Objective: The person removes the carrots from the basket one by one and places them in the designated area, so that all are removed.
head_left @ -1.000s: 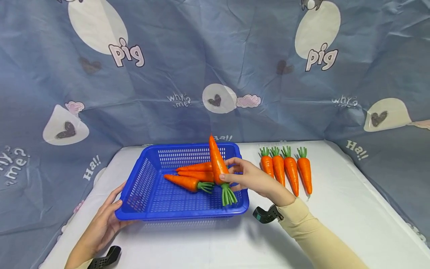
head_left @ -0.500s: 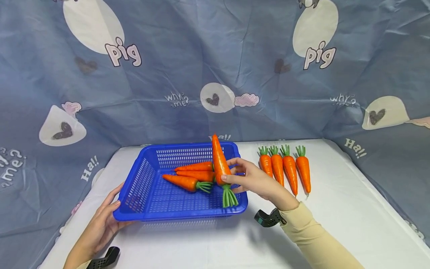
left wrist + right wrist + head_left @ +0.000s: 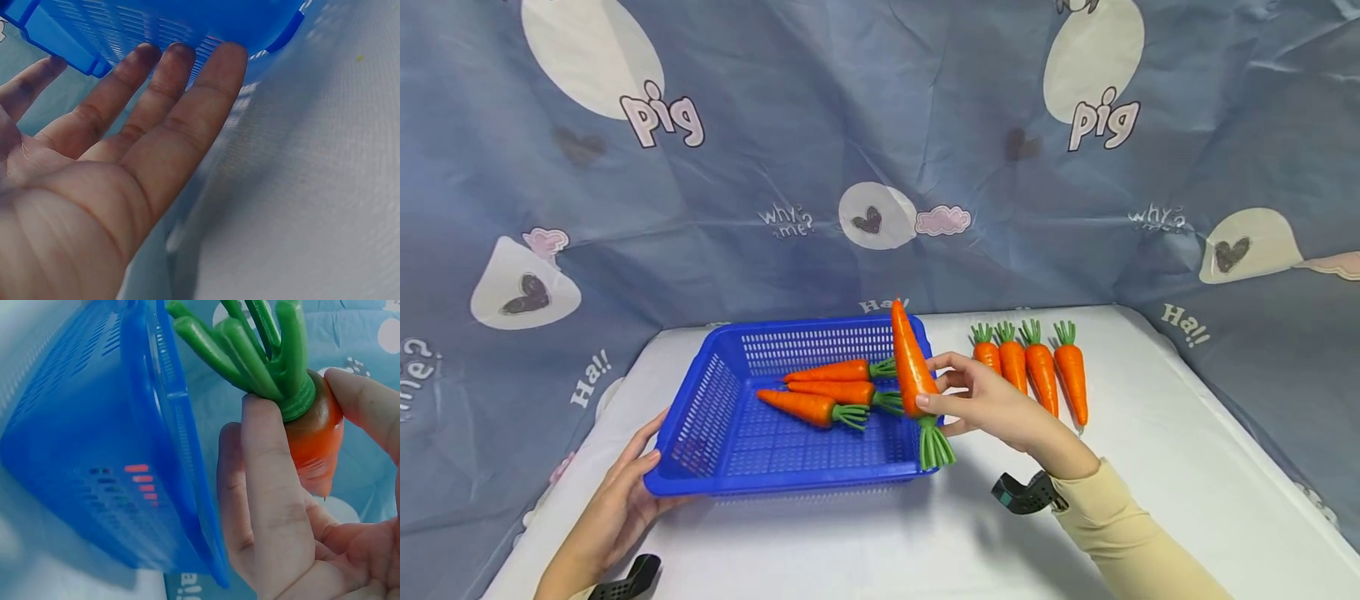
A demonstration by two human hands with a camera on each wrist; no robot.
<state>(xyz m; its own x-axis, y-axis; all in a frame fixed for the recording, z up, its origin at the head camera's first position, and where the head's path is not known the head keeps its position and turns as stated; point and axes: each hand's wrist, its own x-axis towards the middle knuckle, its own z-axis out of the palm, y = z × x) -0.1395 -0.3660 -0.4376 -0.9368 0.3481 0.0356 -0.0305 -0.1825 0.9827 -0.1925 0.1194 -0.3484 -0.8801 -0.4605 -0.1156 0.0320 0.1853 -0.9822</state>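
In the head view, my right hand [image 3: 996, 408] pinches an orange carrot [image 3: 912, 367] near its green top. The carrot is tilted tip up, over the right rim of a blue plastic basket [image 3: 775, 485]. In the right wrist view, thumb and fingers sit either side of the carrot's crown [image 3: 312, 440], beside the basket wall [image 3: 69, 431]. My left hand [image 3: 613, 504] touches the basket's near left corner. Its fingers [image 3: 172, 134] lie fairly straight against the outer wall in the left wrist view. Inside the basket, several carrots [image 3: 831, 392] lie with tips to the left.
Several more carrots [image 3: 1041, 371] lie in a row on the white tablecloth [image 3: 1157, 433], right of the basket, green tops at the back. A blue printed cloth [image 3: 760, 150] hangs behind the table.
My right hand has moved right with the carrot, from over the basket's inside toward its right rim, uncovering more green tops inside. My left hand remains at the basket corner. The view has shifted slightly.
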